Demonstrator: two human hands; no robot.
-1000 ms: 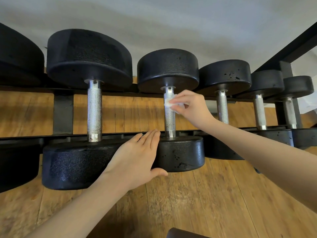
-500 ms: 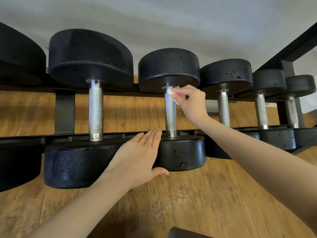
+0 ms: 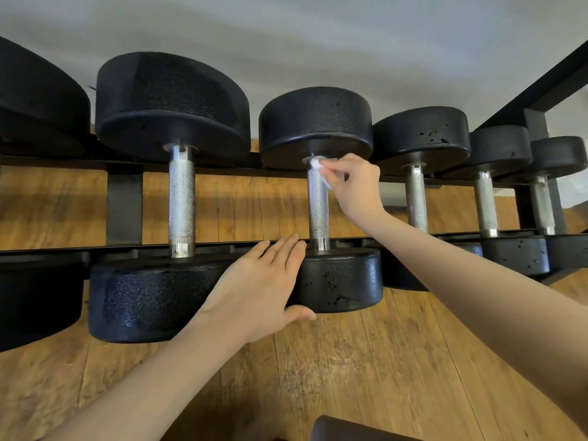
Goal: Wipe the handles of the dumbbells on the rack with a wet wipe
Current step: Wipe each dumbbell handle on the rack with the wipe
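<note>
Several black dumbbells with knurled steel handles lie across a black rack (image 3: 124, 211). My right hand (image 3: 356, 186) pinches a small white wet wipe (image 3: 317, 164) against the far end of the middle dumbbell's handle (image 3: 318, 211), just under its far head (image 3: 315, 122). My left hand (image 3: 264, 288) rests with straight fingers on the left side of that dumbbell's near head (image 3: 346, 281), thumb under its edge.
A bigger dumbbell (image 3: 181, 198) lies to the left, smaller ones (image 3: 416, 198) to the right. The rack's black side post (image 3: 537, 128) rises at the right. Wooden floor (image 3: 350, 370) lies below, and a dark rounded object (image 3: 346, 429) shows at the bottom edge.
My right hand has slid the wipe up the handle from near its upper part to the far end by the head. My left hand has stayed on the near head.
</note>
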